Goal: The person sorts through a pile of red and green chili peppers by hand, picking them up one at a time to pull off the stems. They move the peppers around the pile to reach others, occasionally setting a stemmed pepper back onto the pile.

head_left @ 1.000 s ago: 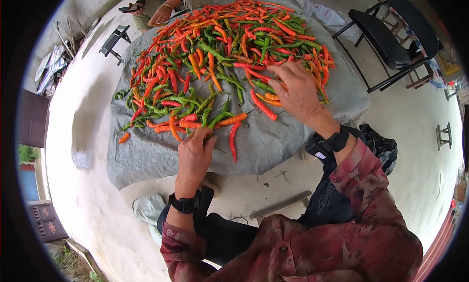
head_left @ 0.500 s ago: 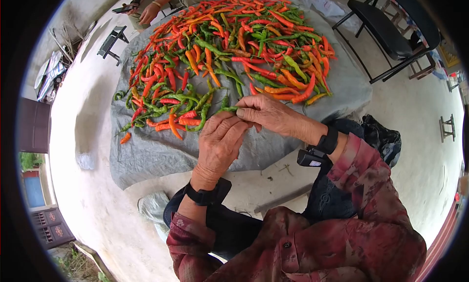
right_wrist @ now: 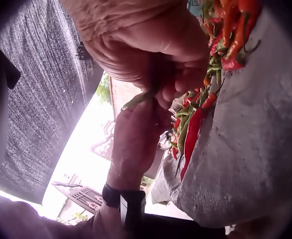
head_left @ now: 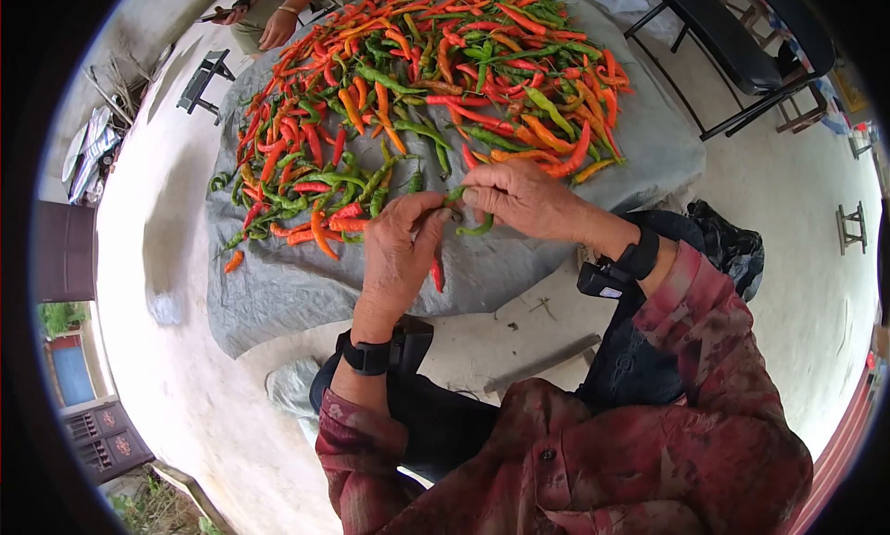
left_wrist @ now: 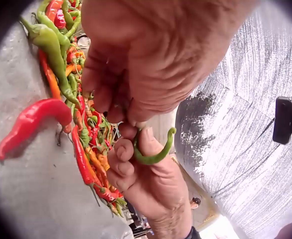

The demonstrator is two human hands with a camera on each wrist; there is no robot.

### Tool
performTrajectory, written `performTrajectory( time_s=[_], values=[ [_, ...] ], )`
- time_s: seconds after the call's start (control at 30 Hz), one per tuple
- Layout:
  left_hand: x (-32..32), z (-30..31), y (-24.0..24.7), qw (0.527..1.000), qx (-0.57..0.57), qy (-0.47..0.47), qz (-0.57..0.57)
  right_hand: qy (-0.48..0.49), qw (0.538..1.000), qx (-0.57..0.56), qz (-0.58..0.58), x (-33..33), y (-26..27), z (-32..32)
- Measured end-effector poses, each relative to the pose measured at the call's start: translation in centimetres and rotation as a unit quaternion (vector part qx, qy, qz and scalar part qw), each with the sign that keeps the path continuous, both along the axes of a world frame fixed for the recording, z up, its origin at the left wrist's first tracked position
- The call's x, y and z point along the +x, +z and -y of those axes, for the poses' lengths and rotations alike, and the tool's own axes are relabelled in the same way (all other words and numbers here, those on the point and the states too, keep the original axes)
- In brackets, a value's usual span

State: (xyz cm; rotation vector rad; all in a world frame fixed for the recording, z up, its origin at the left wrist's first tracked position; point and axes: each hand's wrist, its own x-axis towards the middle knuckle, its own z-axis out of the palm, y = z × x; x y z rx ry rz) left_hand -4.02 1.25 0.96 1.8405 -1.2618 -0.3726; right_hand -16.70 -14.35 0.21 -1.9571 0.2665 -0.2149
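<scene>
A curved green pepper (left_wrist: 156, 155) is pinched in my right hand (head_left: 530, 201), its thin end sticking out below the fingers. My left hand (head_left: 400, 249) meets the right one in front of the heap; its thumb and fingertips come together at the pepper's other end, where the exact contact is hidden. Beneath the hands, on the grey cloth (head_left: 278, 299), a red pepper (head_left: 437, 273) lies near the front edge. Red, orange and green peppers (head_left: 547, 132) spread in a heap behind both hands.
Another person's hand (head_left: 278, 27) hangs at the far left edge of the cloth. A black chair (head_left: 723, 48) stands at the right, a small stool (head_left: 205, 81) at the left. A black plastic bag (head_left: 728, 257) sits beside my right forearm.
Since a second ago my right hand has come from the heap to my left hand. Peppers that lay near the left hand and at the heap's front right have moved. Lately, the fingertips have shifted around the green pepper.
</scene>
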Motion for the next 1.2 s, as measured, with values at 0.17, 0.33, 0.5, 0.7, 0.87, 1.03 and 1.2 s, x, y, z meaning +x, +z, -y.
performTrajectory(
  time_s=[0.17,0.33,0.5,0.7,0.87,1.03,1.2],
  values=[
    [1.6,0.0,-0.5,0.989,-0.026,0.073,0.122,-0.214,0.938,-0.255,0.093,-1.7,1.8,4.5],
    [0.2,0.2,-2.3,0.947,0.065,-0.011,0.315,-0.359,0.809,-0.444,0.138,-3.1,1.8,7.7],
    [-0.2,0.8,-2.7,0.954,0.142,0.008,0.265,-0.193,0.917,-0.337,0.090,-2.7,0.2,4.4],
    [0.2,1.9,-2.7,0.956,0.179,0.026,0.232,-0.065,0.922,-0.372,0.085,-1.4,-0.7,1.3],
    [0.3,2.3,-1.6,0.972,0.101,0.067,0.199,-0.106,0.939,-0.302,0.125,0.1,-0.5,0.0],
    [2.1,2.4,-0.4,0.989,-0.078,0.119,-0.043,-0.095,0.987,-0.097,0.080,2.2,-0.5,-1.4],
    [2.0,2.1,0.1,0.954,-0.101,0.109,-0.261,-0.093,0.981,-0.162,0.051,3.8,-0.7,-3.3]
  ],
)
